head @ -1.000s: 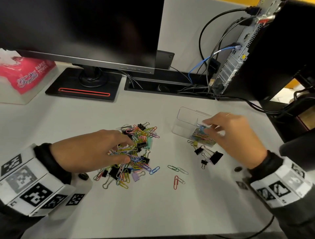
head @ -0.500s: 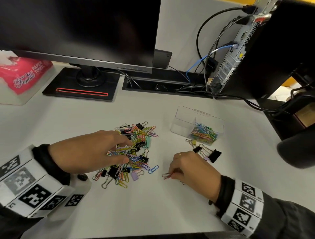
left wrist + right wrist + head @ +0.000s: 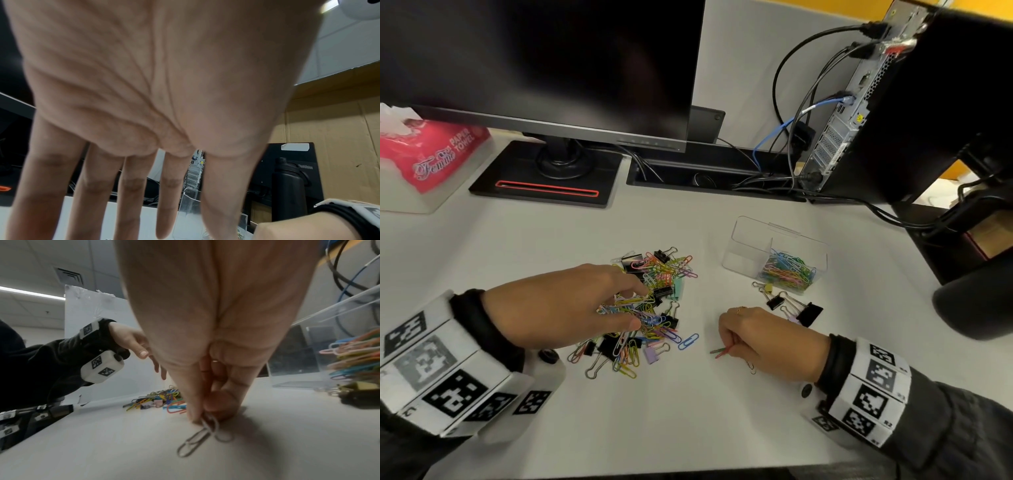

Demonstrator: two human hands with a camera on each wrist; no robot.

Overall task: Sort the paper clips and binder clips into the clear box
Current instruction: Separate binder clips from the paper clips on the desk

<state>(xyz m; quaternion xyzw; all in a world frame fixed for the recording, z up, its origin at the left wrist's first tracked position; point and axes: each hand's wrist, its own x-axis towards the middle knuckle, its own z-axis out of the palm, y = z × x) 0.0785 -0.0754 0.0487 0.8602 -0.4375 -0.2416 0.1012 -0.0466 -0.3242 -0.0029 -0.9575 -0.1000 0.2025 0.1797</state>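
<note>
Black binder clips (image 3: 796,306), two visible.

Office desk (image 3: 688,421): monitor (image 3: 544,65), cabled computer tower (image 3: 866,102), ceiling tiles.

head view looks down, wrist views low, sharing clip pile (image 3: 650,308)

left hand (image 3: 160,84) fingers straight | clear box (image 3: 189,209) beyond | black bottle (image 3: 287,186) right
</note>
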